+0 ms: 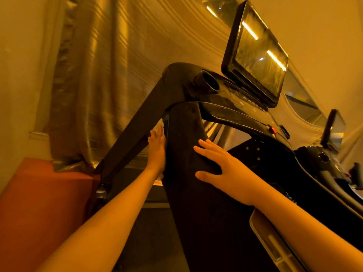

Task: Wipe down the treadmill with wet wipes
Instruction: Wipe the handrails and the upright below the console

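The black treadmill fills the middle of the view, with a wide left handrail (188, 154) running down toward me. My left hand (157, 148) lies flat against the handrail's left side, fingers straight, pressing a white wet wipe (158, 128) whose edge peeks out above the fingertips. My right hand (220, 163) rests open on top of the handrail, fingers spread, thumb on the near side. The console carries a dark screen (259, 57) and a round cup holder (211, 83).
A slanted black support post (133, 132) runs left of the handrail. Gold curtains (94, 75) hang behind, with a red floor (39, 203) at lower left. A second machine (334, 163) stands to the right. A red stop button (272, 129) sits on the console.
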{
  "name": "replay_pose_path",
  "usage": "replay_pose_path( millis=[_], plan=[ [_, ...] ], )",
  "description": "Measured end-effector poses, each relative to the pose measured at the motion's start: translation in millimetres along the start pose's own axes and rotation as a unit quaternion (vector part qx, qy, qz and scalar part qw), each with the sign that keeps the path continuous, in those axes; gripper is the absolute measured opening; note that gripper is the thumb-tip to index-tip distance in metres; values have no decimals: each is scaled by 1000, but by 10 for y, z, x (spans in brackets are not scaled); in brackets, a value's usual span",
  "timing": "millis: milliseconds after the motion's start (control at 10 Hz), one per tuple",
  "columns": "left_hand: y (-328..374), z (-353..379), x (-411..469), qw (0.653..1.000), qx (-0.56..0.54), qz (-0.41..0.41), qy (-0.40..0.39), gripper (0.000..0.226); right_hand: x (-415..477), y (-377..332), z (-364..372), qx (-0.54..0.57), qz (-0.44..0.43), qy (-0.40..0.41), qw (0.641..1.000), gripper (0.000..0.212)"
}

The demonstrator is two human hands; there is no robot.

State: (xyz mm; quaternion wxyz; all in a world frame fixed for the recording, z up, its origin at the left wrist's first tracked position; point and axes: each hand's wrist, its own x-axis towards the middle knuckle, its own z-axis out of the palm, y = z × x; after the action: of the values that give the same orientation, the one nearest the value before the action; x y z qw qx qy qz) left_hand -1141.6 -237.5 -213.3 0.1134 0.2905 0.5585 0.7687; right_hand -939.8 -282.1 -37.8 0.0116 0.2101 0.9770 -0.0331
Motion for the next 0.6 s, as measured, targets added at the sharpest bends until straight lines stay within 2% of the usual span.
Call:
replay_pose_path(
  millis=[100,300,400,600],
  plan=[
    [13,38,-271,998,-65,-19,15,49,-11,-14,-15,1,5,-2,1000,67],
    [213,90,-804,986,-165,-2,11,43,-17,-36,-29,7,11,-7,1000,66],
    [215,119,-785,993,-114,-28,3,47,-16,-32,-27,6,15,-6,1000,66],
    [127,73,-566,988,-145,-52,28,50,-12,-29,-29,9,19,-2,1000,66]
  ],
)
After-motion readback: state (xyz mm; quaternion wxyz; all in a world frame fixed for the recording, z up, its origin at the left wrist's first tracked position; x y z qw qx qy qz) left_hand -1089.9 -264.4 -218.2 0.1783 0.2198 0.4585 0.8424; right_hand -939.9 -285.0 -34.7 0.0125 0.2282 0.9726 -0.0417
